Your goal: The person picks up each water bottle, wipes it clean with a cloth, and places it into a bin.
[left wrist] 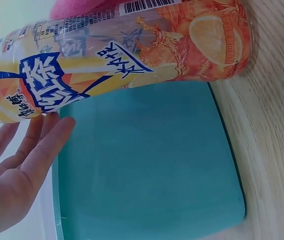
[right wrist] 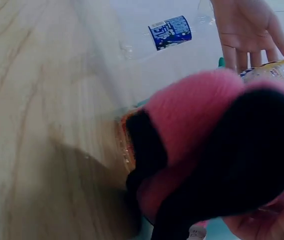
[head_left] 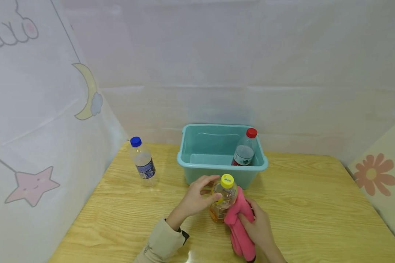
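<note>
A clear bottle with a yellow cap (head_left: pixel 224 200) stands upright on the table in front of the basin; its orange and yellow label (left wrist: pixel 117 55) shows fruit slices. My left hand (head_left: pixel 199 197) is at the bottle's left side, with loosely spread fingers, their tips touching it near the upper part of the label in the left wrist view. My right hand (head_left: pixel 260 226) grips a folded, fuzzy pink cloth (head_left: pixel 241 219) with black edging. That cloth lies against the bottle's right side. In the right wrist view the pink cloth (right wrist: pixel 196 110) hides most of the bottle.
Behind the bottle stands a teal plastic basin (head_left: pixel 222 168). A red-capped bottle (head_left: pixel 245 149) leans inside it, at the right. To the left, a blue-capped bottle (head_left: pixel 144 162) stands on the wooden table (head_left: pixel 316 212). White printed sheets hang around the table.
</note>
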Demonstrator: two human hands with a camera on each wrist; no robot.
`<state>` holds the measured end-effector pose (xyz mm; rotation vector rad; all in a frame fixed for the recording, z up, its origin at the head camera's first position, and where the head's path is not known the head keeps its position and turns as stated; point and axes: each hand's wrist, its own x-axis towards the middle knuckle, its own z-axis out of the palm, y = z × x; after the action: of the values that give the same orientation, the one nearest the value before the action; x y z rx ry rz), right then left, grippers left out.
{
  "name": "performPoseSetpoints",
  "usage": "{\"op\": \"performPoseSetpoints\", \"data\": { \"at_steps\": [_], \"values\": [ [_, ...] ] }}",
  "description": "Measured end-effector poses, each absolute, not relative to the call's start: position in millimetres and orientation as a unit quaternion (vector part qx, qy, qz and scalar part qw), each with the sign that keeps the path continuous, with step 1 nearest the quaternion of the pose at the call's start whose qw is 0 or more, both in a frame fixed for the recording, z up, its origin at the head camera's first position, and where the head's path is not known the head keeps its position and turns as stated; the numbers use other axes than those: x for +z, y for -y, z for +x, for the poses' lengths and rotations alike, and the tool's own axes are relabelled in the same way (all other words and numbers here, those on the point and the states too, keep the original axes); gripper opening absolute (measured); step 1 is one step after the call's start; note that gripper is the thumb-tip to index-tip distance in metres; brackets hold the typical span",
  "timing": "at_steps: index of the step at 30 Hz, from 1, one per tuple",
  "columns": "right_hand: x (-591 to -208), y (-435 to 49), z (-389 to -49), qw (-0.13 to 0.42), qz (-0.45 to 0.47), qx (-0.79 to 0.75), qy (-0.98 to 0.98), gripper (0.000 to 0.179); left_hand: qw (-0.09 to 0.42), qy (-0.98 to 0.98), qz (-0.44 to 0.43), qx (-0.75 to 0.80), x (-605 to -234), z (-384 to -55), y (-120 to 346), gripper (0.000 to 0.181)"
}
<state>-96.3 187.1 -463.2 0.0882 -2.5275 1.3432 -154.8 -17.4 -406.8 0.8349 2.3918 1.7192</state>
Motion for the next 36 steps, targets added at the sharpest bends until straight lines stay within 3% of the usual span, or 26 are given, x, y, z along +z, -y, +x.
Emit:
{"op": "performPoseSetpoints", "data": {
  "at_steps": [10,21,31,36],
  "values": [
    [-445,-199,-89,0.215,0.013,0.462,0.861,0.042,-0.004,-0.799,0.244,0.55,-410,-147,11,0.05],
    [-422,-201,-80,0.253,0.005,0.483,0.838,0.043,0.0,-0.801,0.238,0.549,-411,-143,5,0.05],
    [-411,-199,-81,0.275,0.015,0.481,0.832,0.047,-0.065,-0.82,0.224,0.522,-413,-140,1,0.052],
    [-407,-197,-83,0.278,0.028,0.466,0.839,0.047,-0.071,-0.836,0.214,0.501,-412,-140,0,0.059]
  ]
}}
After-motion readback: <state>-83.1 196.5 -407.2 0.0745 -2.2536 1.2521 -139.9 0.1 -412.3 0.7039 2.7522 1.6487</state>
